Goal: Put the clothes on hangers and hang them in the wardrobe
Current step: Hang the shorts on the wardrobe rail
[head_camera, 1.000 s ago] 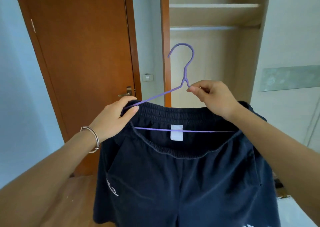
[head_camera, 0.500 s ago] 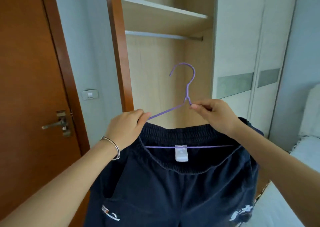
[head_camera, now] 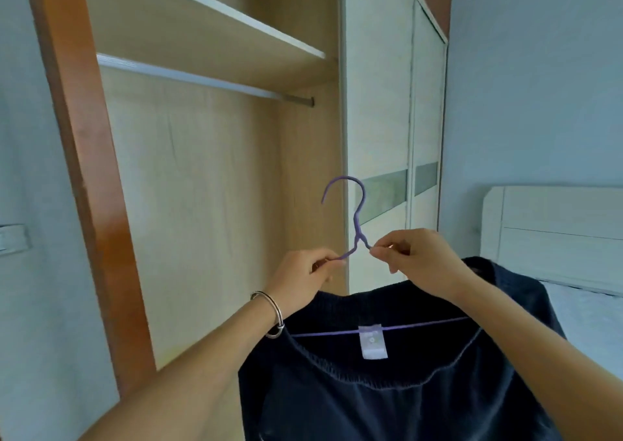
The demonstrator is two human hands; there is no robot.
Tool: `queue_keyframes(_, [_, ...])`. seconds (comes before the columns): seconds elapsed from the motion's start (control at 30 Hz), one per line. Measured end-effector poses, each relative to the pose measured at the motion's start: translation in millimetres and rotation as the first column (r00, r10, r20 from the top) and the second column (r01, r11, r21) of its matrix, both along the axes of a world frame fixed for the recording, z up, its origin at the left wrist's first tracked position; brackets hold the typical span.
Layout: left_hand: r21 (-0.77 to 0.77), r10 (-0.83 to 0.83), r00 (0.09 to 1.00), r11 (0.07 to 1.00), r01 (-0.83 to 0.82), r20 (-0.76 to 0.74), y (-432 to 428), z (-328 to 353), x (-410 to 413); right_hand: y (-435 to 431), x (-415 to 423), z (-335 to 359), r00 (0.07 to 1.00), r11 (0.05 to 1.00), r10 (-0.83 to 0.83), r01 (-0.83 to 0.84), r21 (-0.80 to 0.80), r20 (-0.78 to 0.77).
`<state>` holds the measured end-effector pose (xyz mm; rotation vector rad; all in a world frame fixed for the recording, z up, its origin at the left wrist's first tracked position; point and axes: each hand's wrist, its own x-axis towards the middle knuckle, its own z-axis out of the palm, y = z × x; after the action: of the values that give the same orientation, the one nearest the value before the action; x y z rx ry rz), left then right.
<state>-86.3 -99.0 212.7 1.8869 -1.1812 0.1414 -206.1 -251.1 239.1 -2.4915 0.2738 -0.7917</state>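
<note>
Shorts [head_camera: 387, 383] hang on the purple hanger [head_camera: 358, 235], whose shoulders the left hand [head_camera: 300, 278] and right hand [head_camera: 421, 258] pinch either side of the neck. Up and left of both hands waits the rail [head_camera: 202, 78]; lift level, hook over it, release afterwards.

Both hands pinch purple wire hanger [head_camera: 354, 224] near its neck: left hand [head_camera: 300, 282] on left shoulder wire, right hand [head_camera: 421, 262] on right one. Hook sits above fingertips, upright. Dark navy shorts [head_camera: 387, 380] hang below the fingers, waistband over the bottom bar, white label centered. Open wardrobe [head_camera: 209, 184] beyond fingers; rail [head_camera: 202, 79] well above them, under shelf [head_camera: 215, 12]. Bangle [head_camera: 273, 312] on left wrist.
</note>
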Motion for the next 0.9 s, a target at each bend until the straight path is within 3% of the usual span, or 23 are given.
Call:
queue_keyframes(0.17, [-0.190, 0.091, 0.996, 0.977, -0.093, -0.019, -29.9, 26.7, 66.5, -35.4, 32.4, 37.4, 0.994, 0.983, -0.110, 0.109, -0.150, 0.003])
queue_keyframes(0.33, [-0.284, 0.166, 0.986, 0.946, -0.154, 0.017, -36.7, 55.1, 131.8, -85.3, 42.5, 36.2, 0.978, 0.976, -0.198, 0.191, -0.106, -0.066])
queue_keyframes(0.5, [-0.375, 0.180, 0.982, 0.915, -0.148, 0.051, -42.1, 79.4, 193.7, -86.4, 94.2, 30.4, 0.999, 1.000, -0.016, 0.015, -0.024, -0.040])
queue_keyframes(0.73, [-0.437, 0.318, 0.943, 0.865, -0.247, 0.097, -45.8, 125.5, 284.1, -74.4, 212.6, 58.3, 0.984, 0.998, 0.058, -0.061, 0.011, 0.170])
queue_keyframes(0.9, [-0.489, 0.449, 0.894, 0.777, -0.396, -0.010, -47.0, 155.0, 346.9, -56.1, 320.4, 96.5, 0.958, 0.987, 0.156, -0.162, 0.008, 0.240])
